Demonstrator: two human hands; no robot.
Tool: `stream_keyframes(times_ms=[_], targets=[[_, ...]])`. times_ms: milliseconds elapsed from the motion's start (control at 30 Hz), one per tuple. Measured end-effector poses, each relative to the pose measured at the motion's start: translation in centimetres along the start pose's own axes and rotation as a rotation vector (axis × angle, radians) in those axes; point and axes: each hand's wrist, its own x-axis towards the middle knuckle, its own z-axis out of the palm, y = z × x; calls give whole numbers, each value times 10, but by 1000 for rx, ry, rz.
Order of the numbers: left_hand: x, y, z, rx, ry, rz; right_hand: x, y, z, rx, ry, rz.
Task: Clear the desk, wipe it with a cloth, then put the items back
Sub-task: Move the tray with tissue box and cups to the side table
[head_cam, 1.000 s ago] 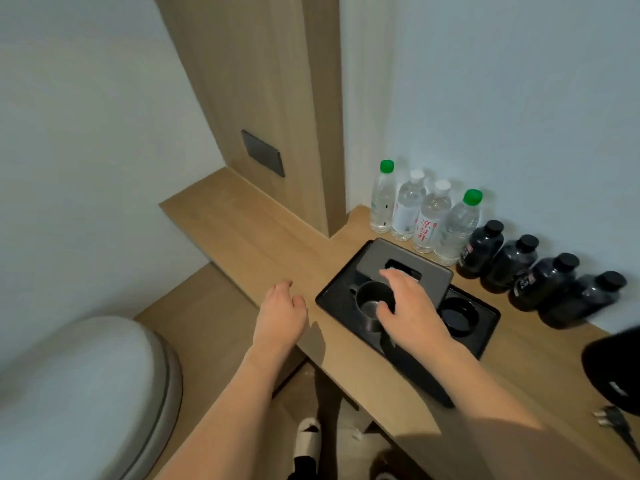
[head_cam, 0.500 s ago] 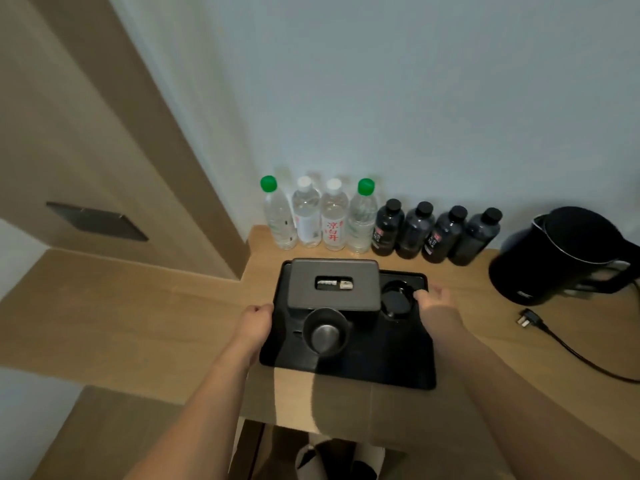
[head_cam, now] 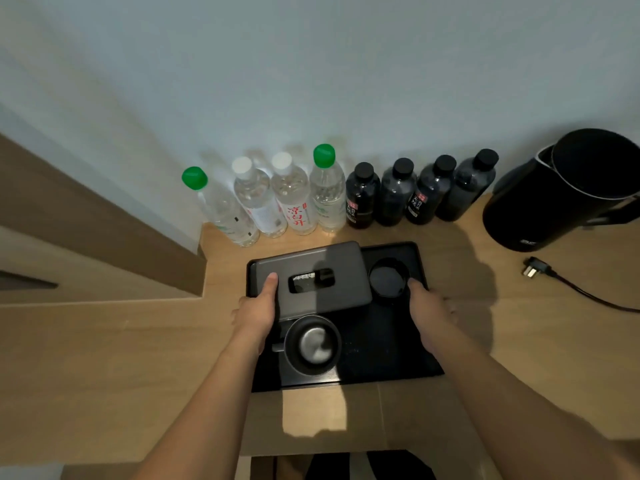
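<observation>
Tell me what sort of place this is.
Most likely a hotel room's drinks counter. A row of sealed water bottles lines the wall, a black kettle stands unplugged, and a black tray holds cups and a tissue box.

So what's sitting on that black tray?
The black tray holds a grey box with a slot on top, a metal-lined cup and another black cup. The box's contents are hidden.

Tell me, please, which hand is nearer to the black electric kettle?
Right. The right hand grips the black tray's right edge, on the black electric kettle's side; the left hand holds the far, left edge.
</observation>
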Motion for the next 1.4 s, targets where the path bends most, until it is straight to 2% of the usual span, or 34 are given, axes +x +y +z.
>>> stream_keyframes(times_ms=[100,267,500,733,933,1200,1400], targets=[[-18,9,-2,14,44,7,-1,-1,-1,-57,46,1],[-21,10,-13,-143,-68,-27,-4,2,2,83,92,56],[-51,9,-38,-259,-214,42,-31,-3,-7,263,-3,61],[-69,6,-60,-291,-261,53,-53,-6,-26,486,-140,-15],[-78,11,-67,-327,-283,118,-80,-11,-34,500,-35,-92],[-96,23,-64,-350,-248,257,-84,9,-38,576,92,-91],[-103,40,-48,-249,-340,279,-94,50,-53,670,202,-96]])
